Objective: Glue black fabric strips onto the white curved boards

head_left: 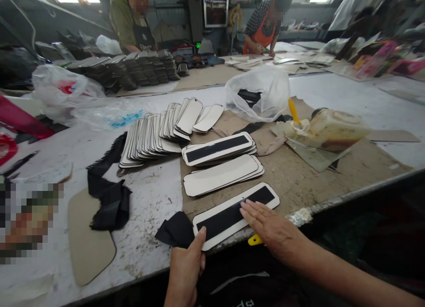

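From the head view, lower centre of the frame: the left hand (186, 269) pinches one end of a white panel (224, 234) between thumb and fingers, while the right hand (270, 223) lays its fingers flat, grasping nothing, on the black strip (222, 216) along it. A strip-faced panel (217, 148) up at centre looks done, and the plain fanned panels (149, 138), upper centre-left, seem still to come!
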A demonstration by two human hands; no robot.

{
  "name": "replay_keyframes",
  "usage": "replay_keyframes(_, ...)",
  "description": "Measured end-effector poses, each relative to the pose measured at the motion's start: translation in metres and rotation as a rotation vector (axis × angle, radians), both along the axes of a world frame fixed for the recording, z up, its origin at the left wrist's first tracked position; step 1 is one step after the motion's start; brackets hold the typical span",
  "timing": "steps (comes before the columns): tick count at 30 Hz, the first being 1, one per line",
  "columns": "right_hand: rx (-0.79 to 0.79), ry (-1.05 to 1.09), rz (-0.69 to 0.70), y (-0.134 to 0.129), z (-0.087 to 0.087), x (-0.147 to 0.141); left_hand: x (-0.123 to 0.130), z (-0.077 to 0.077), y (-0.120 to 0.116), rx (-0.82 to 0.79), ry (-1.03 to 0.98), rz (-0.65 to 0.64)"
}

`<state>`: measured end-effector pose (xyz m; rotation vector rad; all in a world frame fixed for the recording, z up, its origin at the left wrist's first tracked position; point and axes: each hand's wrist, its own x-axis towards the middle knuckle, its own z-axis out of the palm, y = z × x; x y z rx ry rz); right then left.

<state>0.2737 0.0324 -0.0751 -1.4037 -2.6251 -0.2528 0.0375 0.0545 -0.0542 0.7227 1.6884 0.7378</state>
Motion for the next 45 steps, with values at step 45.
replay_keyframes(45, -0.393, 0.767, -0.735, 0.189, 0.083, 0.096, -0.026, 0.046, 0.137, 0.234, 0.089, -0.002)
